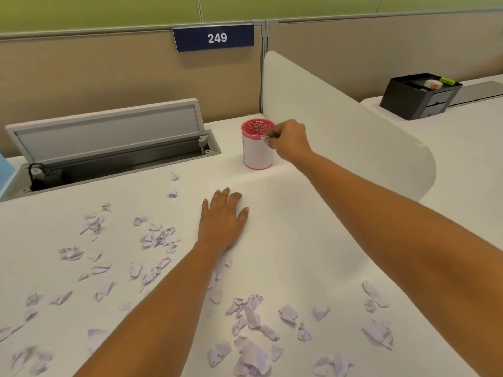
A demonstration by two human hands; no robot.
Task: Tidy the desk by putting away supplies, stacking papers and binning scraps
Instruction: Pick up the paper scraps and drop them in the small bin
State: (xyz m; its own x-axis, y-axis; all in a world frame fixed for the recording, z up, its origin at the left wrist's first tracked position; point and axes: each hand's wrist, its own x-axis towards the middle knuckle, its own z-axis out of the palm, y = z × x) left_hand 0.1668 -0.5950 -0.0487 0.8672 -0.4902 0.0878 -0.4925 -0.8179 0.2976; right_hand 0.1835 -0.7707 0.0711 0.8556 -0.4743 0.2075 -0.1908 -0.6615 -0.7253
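A small bin with a white wall and pink perforated rim stands at the back of the white desk. My right hand is at its right rim, fingers curled and pinching a small paper scrap over the opening. My left hand lies flat on the desk, fingers spread, in front of the bin. Several torn pale paper scraps are scattered left of that hand, and more paper scraps lie along the near edge.
An open cable tray with a raised grey lid and a black plug sits at the back left. A white curved divider stands right of the bin. A black organizer with tape sits on the neighbouring desk.
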